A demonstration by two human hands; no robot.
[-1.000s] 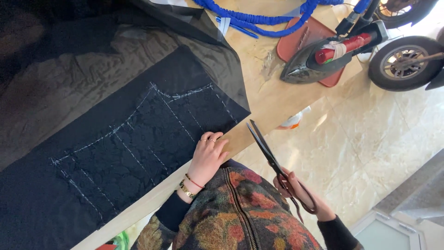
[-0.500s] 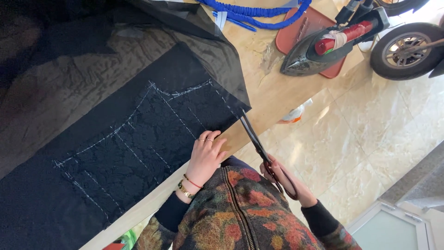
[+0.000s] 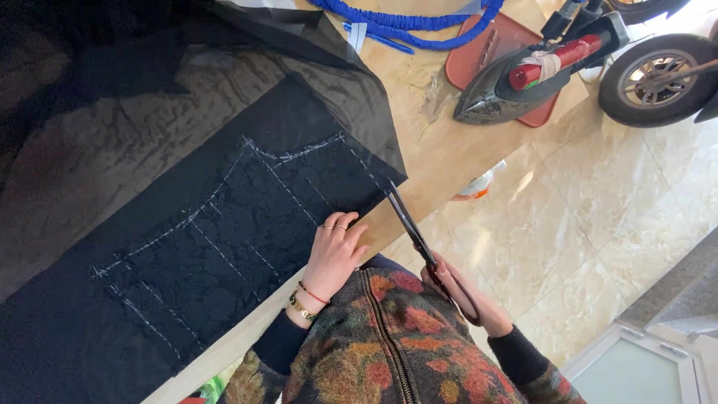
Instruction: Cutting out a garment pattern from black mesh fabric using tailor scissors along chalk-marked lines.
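Note:
A dark blue-black fabric (image 3: 224,232) with white chalk lines lies spread on the wooden table (image 3: 441,157). My left hand (image 3: 334,251) presses flat on the fabric's near edge, fingers spread, rings and bracelets on it. My right hand (image 3: 460,293) grips the handles of long black scissors (image 3: 410,224). The blade tips touch the fabric's right corner at the table edge.
A sheer black cloth (image 3: 112,127) covers the table's far left. A dark iron with a red handle (image 3: 523,78) rests on a reddish mat (image 3: 493,56). Blue coiled cord (image 3: 404,19) lies at the far edge. A wheel (image 3: 654,78) stands on the marble floor (image 3: 568,239).
My right hand has brought the scissors up and forward from beside the table until the tips meet the fabric's corner. The left hand stays pressed on the fabric.

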